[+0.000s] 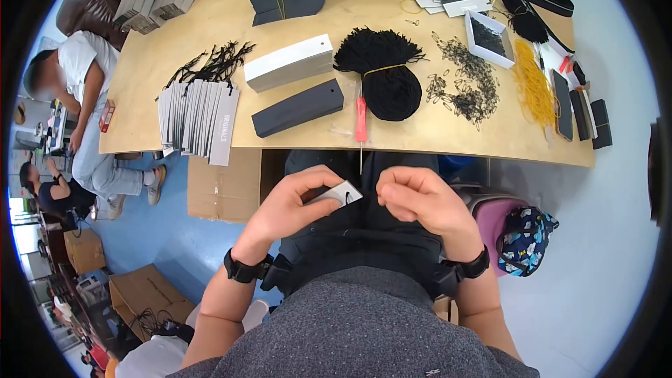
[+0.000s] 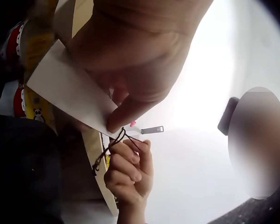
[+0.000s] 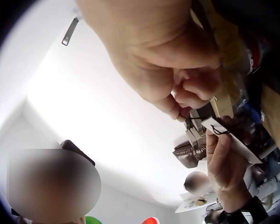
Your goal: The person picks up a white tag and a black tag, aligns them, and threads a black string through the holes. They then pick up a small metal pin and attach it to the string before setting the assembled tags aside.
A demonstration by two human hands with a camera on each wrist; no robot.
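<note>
Over the lap my left hand [image 1: 297, 199] pinches a light hang tag [image 1: 343, 193] between thumb and fingers. A black cord [image 2: 123, 133] passes through the tag's end. My right hand [image 1: 427, 199], fingers curled, pinches the cord's loop just off that end, as the left wrist view shows. In the right wrist view the cord runs from the right fingertips toward the tag [image 3: 233, 140]. On the table beyond lie strung tags [image 1: 199, 119] with black cords, a white tag stack [image 1: 290, 63], a black tag stack [image 1: 297, 108] and a bundle of black cords [image 1: 392, 91].
A red-handled awl [image 1: 360, 119] lies at the table's front edge, its tip pointing toward the lap. Small metal pins [image 1: 469, 84], a white box [image 1: 490, 52] and yellow rubber bands [image 1: 533, 91] lie to the right. A cardboard box [image 1: 222, 185] stands under the table.
</note>
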